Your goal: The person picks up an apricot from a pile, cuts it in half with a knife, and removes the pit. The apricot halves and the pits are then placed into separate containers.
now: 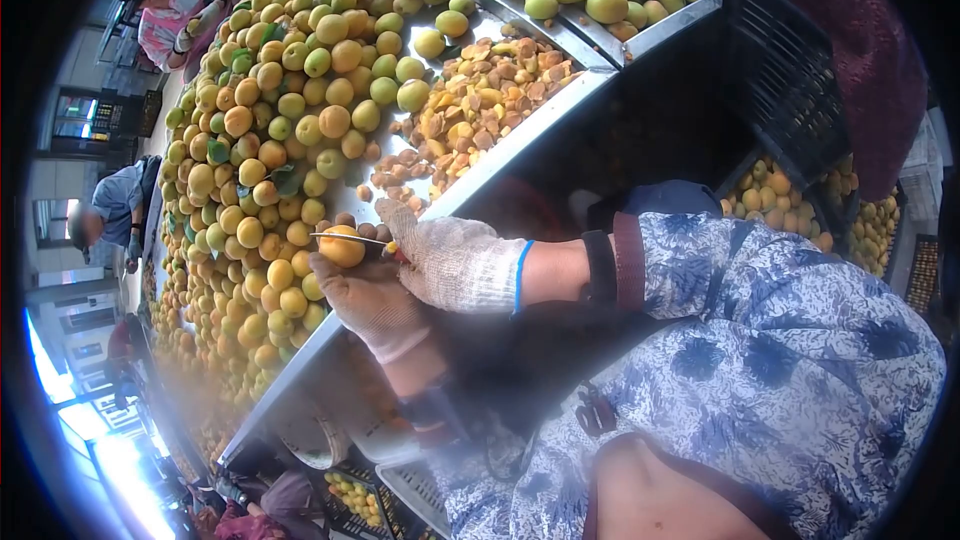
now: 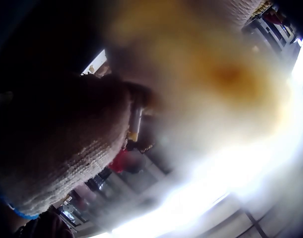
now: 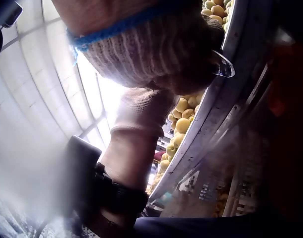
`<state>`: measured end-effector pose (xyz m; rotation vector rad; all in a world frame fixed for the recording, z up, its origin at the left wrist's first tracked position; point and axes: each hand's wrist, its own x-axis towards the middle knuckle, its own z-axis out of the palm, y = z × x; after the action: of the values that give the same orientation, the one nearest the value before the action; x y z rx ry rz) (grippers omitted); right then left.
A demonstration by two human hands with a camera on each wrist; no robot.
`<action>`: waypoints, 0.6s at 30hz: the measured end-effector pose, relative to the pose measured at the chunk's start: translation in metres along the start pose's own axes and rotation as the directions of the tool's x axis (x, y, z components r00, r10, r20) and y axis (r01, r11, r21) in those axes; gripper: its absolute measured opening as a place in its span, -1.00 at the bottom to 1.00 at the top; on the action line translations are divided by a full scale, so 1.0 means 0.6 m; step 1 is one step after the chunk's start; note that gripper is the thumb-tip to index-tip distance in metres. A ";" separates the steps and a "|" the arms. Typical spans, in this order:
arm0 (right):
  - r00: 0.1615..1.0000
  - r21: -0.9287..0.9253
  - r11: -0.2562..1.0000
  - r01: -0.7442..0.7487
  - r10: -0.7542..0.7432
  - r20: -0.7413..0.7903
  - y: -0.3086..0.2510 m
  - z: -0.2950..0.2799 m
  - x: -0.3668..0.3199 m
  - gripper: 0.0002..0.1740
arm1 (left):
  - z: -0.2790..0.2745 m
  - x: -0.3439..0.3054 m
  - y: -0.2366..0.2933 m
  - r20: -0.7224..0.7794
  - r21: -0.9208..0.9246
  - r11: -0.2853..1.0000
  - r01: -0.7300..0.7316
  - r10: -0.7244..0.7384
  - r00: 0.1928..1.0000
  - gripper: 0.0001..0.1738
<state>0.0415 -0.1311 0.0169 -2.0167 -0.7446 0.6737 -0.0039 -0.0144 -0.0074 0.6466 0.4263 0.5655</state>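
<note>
In the head view my gloved left hand (image 1: 378,308) grips a yellow-orange apricot (image 1: 342,248) over the metal table edge. My right hand (image 1: 455,258), in a white glove with blue trim, holds a small knife (image 1: 350,236) whose blade lies across the fruit. Whether it cuts in is hard to tell. The left wrist view has the fruit (image 2: 231,74) as a close blur, beside the right glove (image 2: 67,148). Seen from the right wrist, the left hand (image 3: 146,106) is behind the right glove (image 3: 146,54); the curved blade tip (image 3: 224,65) sticks out.
Whole apricots (image 1: 270,130) are heaped along the metal table (image 1: 545,118), beside a pile of split pieces (image 1: 485,100). A black crate (image 1: 785,50) stands at upper right, with more fruit (image 1: 775,202) below it. Other people (image 1: 190,0) are along the far side.
</note>
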 end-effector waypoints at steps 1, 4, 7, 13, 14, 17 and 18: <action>1.000 0.001 1.000 -0.001 0.001 0.002 -0.003 0.000 -0.001 -0.37 | -0.003 -0.001 -0.001 -0.002 0.001 1.000 0.000 0.000 1.000 -0.44; 1.000 -0.076 0.997 0.008 -0.008 0.006 -0.006 -0.001 -0.002 -0.25 | -0.002 -0.004 -0.004 0.038 0.117 0.993 0.006 -0.010 0.999 -0.50; 0.999 -0.089 0.995 0.042 -0.044 -0.016 0.000 0.005 0.001 -0.28 | 0.008 -0.008 -0.009 -0.018 0.123 0.992 -0.034 0.036 0.999 -0.47; 1.000 -0.083 0.996 -0.020 0.019 -0.013 -0.001 0.005 0.021 -0.34 | 0.004 -0.010 -0.011 0.093 0.423 0.874 -0.238 0.219 0.971 -0.41; 0.999 -0.045 0.998 0.036 -0.036 -0.007 0.007 0.006 0.027 -0.39 | 0.005 -0.009 -0.006 0.161 0.592 0.737 -0.326 0.288 0.944 -0.39; 0.991 -0.007 0.991 0.134 -0.134 -0.016 0.004 0.006 0.028 -0.51 | 0.001 -0.010 -0.006 0.192 0.646 0.673 -0.360 0.313 0.930 -0.36; 0.995 -0.070 0.993 0.098 -0.099 -0.012 -0.006 -0.001 0.019 -0.50 | -0.002 -0.011 -0.009 0.148 0.558 0.769 -0.312 0.279 0.949 -0.34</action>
<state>0.0487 -0.1220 0.0181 -2.0306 -0.8626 0.5824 -0.0073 -0.0214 -0.0105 1.3347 0.4472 0.7221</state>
